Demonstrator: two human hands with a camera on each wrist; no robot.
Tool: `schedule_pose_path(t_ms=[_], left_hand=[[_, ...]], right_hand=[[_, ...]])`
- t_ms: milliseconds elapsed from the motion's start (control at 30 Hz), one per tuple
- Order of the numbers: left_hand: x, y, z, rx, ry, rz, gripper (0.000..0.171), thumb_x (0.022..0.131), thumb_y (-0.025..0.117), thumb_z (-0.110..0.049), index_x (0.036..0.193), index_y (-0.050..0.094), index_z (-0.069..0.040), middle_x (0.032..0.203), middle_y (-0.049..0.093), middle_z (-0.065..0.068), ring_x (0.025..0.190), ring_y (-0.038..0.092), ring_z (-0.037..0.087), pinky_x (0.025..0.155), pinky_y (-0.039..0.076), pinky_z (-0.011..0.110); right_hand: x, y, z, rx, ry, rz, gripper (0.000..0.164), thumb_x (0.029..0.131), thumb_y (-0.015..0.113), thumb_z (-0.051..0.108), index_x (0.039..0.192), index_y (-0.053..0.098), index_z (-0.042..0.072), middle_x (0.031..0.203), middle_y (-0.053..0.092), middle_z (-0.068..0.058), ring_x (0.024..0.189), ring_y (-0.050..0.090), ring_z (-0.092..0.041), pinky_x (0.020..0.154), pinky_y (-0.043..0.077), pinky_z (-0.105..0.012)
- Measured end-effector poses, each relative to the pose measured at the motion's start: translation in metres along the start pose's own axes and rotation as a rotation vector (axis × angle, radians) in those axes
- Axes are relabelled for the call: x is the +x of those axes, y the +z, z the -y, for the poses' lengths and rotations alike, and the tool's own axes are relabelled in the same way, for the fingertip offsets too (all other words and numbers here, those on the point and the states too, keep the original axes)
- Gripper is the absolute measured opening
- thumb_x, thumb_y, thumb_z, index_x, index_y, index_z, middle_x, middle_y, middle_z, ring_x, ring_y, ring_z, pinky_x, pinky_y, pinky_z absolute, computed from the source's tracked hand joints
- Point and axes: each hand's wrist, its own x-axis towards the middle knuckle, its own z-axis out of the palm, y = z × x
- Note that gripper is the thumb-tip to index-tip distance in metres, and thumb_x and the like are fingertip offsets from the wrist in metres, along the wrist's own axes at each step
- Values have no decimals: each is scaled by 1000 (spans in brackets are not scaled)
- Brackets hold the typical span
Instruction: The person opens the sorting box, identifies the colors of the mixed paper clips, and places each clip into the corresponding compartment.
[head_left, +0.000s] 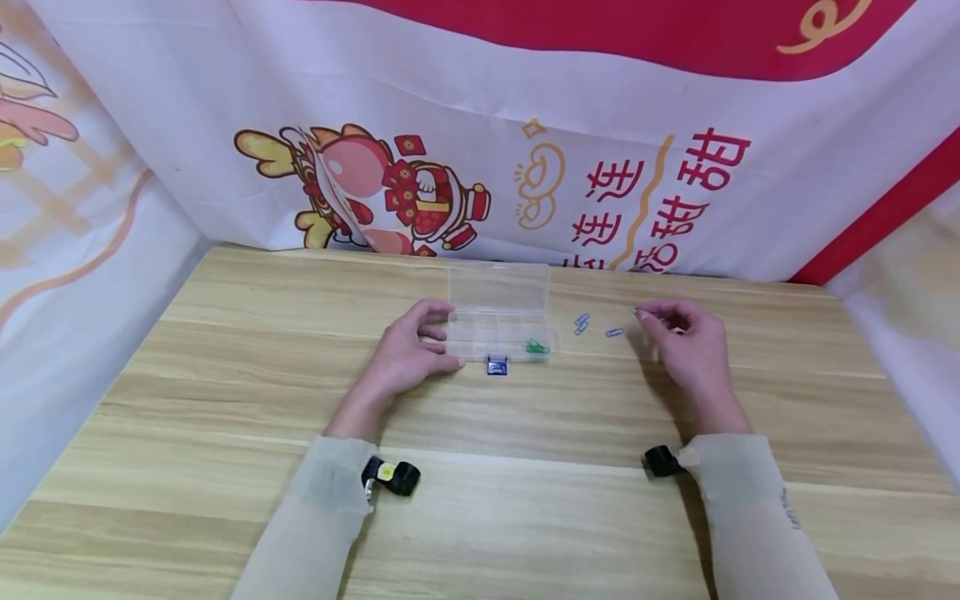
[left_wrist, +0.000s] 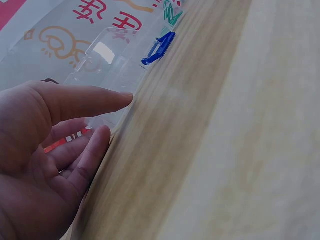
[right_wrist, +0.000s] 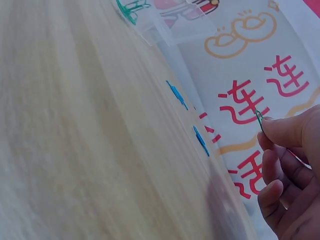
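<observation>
A clear plastic compartment box (head_left: pixel 495 329) stands on the table with its lid raised at the back. Its blue latch (head_left: pixel 497 365) hangs at the front edge. Green paper clips (head_left: pixel 536 347) lie in the front right compartment. My left hand (head_left: pixel 411 348) rests against the box's left end, thumb at the front corner. To the right of the box, my right hand (head_left: pixel 686 340) pinches a green paper clip (right_wrist: pixel 259 120) between thumb and forefinger, raised above the table. Between the hand and the box, blue paper clips (head_left: pixel 582 323) lie on the wood, with another blue paper clip (head_left: pixel 614 332) nearer the hand.
The wooden table (head_left: pixel 480 517) runs back to a printed white and red cloth (head_left: pixel 420 75) hanging behind it. The raised lid (head_left: pixel 498 287) stands close to that cloth. Black wrist straps (head_left: pixel 390 475) sit on both sleeves.
</observation>
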Motion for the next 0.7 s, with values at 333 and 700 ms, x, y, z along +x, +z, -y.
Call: schedule_pose_path(t_ms=[333,700], left_hand=[[0,-1,0,2,2,-3,79,81,89,1,150,57,-21,150,61,4,118,67,30,103,60,44],[0,0,-1,3,0,-1,79,81,89,1,150,57,-21,151,61,4,119,67,30,104,60,44]], right_hand=[[-9,20,16,-6,-104,94,28,105,71,32,125,74,12,110,66,-3,89,57,-15,62,54,-22],[-24,52,32,-6,-153,209,18,105,71,22,119,76,13,109,69,-8,88,60,-22,63,56,-25]])
